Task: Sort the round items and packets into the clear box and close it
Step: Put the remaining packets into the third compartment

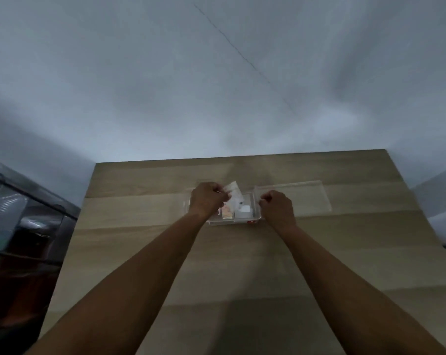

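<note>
While both arms reach out over the bench, a person works at a clear box near its far edge.

Bench: pale wood-grain bench (165, 252) set against a plain grey-white wall; both forearms stretch across it from the near edge.

Clear box: shallow transparent box (252, 221) sitting toward the far edge of the bench, roughly at its middle, open at the top.

Lid: clear lid (306, 198) lying flat just beside the box's right edge, farther toward the bench's right side; whether it is joined to the box cannot be told.

Box contents: a pale white packet (245, 208) and an orange-and-pink printed item (227, 213) lie inside; motion blur hides finer detail, and no round item can be made out with certainty.

Left hand: left hand (207, 198) over the box's left end, grip narrow, fingers pinched on a thin pale packet (233, 187) held tilted above the box's far left corner.

Right hand: right hand (278, 206) at the box's right end, where box and lid meet; fingers curled in a tight grip, though what they hold, if anything, cannot be told.

Left of bench: a dark bin with a clear lid (17, 213) stands beyond the bench's left edge, its contents indistinct.
</note>
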Available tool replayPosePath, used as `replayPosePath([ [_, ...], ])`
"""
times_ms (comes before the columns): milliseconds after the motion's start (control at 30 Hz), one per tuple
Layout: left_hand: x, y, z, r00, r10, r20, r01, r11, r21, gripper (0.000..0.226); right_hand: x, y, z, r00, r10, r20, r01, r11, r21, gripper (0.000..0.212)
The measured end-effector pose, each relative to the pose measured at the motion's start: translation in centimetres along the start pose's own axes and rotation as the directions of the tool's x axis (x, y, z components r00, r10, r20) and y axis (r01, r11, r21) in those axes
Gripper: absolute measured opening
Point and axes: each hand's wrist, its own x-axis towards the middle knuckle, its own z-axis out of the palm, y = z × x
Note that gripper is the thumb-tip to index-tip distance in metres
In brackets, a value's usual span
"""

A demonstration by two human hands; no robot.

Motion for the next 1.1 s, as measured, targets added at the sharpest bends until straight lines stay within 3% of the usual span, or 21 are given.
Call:
replayPosePath([
  [100, 0.8, 1.4, 1.3, 0.993, 0.1, 0.056, -0.111, 0.963, 0.247, 0.016, -0.1, 0.4, -0.3, 0.999, 0.005, 0.032, -0.006, 0.999, 0.037, 0.017],
  [333, 2.2, 3.0, 3.9, 0.98, 0.154, 0.128, -0.2, 0.782, 0.59, 0.019, -0.3, 1.1, -0.6, 0.997, 0.025, 0.068, -0.033, 0.992, 0.118, 0.015],
  [633, 2.5, 1.7, 5.6, 0.957, 0.268, 0.112, -0.265, 0.648, 0.714, 0.023, -0.2, 0.9, -0.7, 0.995, 0.059, 0.077, -0.07, 0.986, 0.152, 0.014],
  [800, 2.1, 1.6, 4.5, 0.949, 0.314, 0.016, -0.265, 0.771, 0.58, 0.027, -0.4, 0.6, -0.7, 0.995, 0.065, 0.08, -0.075, 0.987, 0.139, 0.013],
  [933, 1.5, 0.5, 1.8, 0.961, 0.215, -0.173, -0.136, 0.915, 0.38, 0.02, -0.6, 0.4, -0.9, 0.995, 0.055, 0.077, -0.063, 0.993, 0.104, 0.013],
  [1100, -0.1, -3.1, -1.6, 0.915, 0.136, -0.379, 0.029, 0.917, 0.398, 0.044, -0.8, 0.0, -1.0, 0.996, 0.06, 0.063, -0.064, 0.996, 0.067, 0.016],
])
